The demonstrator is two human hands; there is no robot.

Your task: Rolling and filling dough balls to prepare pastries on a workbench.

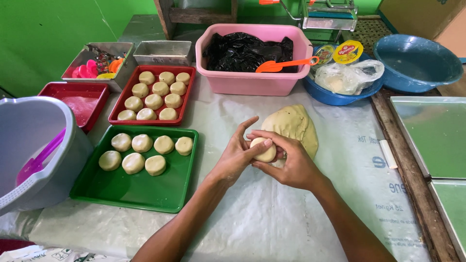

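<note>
Pale yellow dough ball (263, 150), smooth and matte, rounded and slightly flattened, sits between both hands above the plastic sheet (272, 213) that covers the table. Left hand (238, 154) cups it from the near-left, thumb laid across the top, index finger raised and spread away. Right hand (291, 162) wraps it from the right, fingers (264, 137) curled over the far edge. Both hands are closed around the ball, pressing it from opposite sides.

Places taken from the ball:
- Just behind it, touching the right hand's far side: a large dough mass (293, 127), same colour, rough and uneven on top.
- Left: green tray (141, 191) with seven flattened rounds in two rows, smoother than the mass; the near half of the tray is bare.
- Far left, behind the green tray: red tray (188, 92) with eleven rounds in rows.
- Further left: a second red tray (53, 90), and a grey bucket (34, 145) with a purple scoop inside.
- Behind: pink tub (252, 80) lined with black plastic, an orange scoop (284, 64) resting on its rim.
- Behind right: blue bowl (335, 97) holding a clear bag, and a second blue basin (417, 63) beyond it.
- Far right: metal trays (432, 131) on a wooden edge.
</note>
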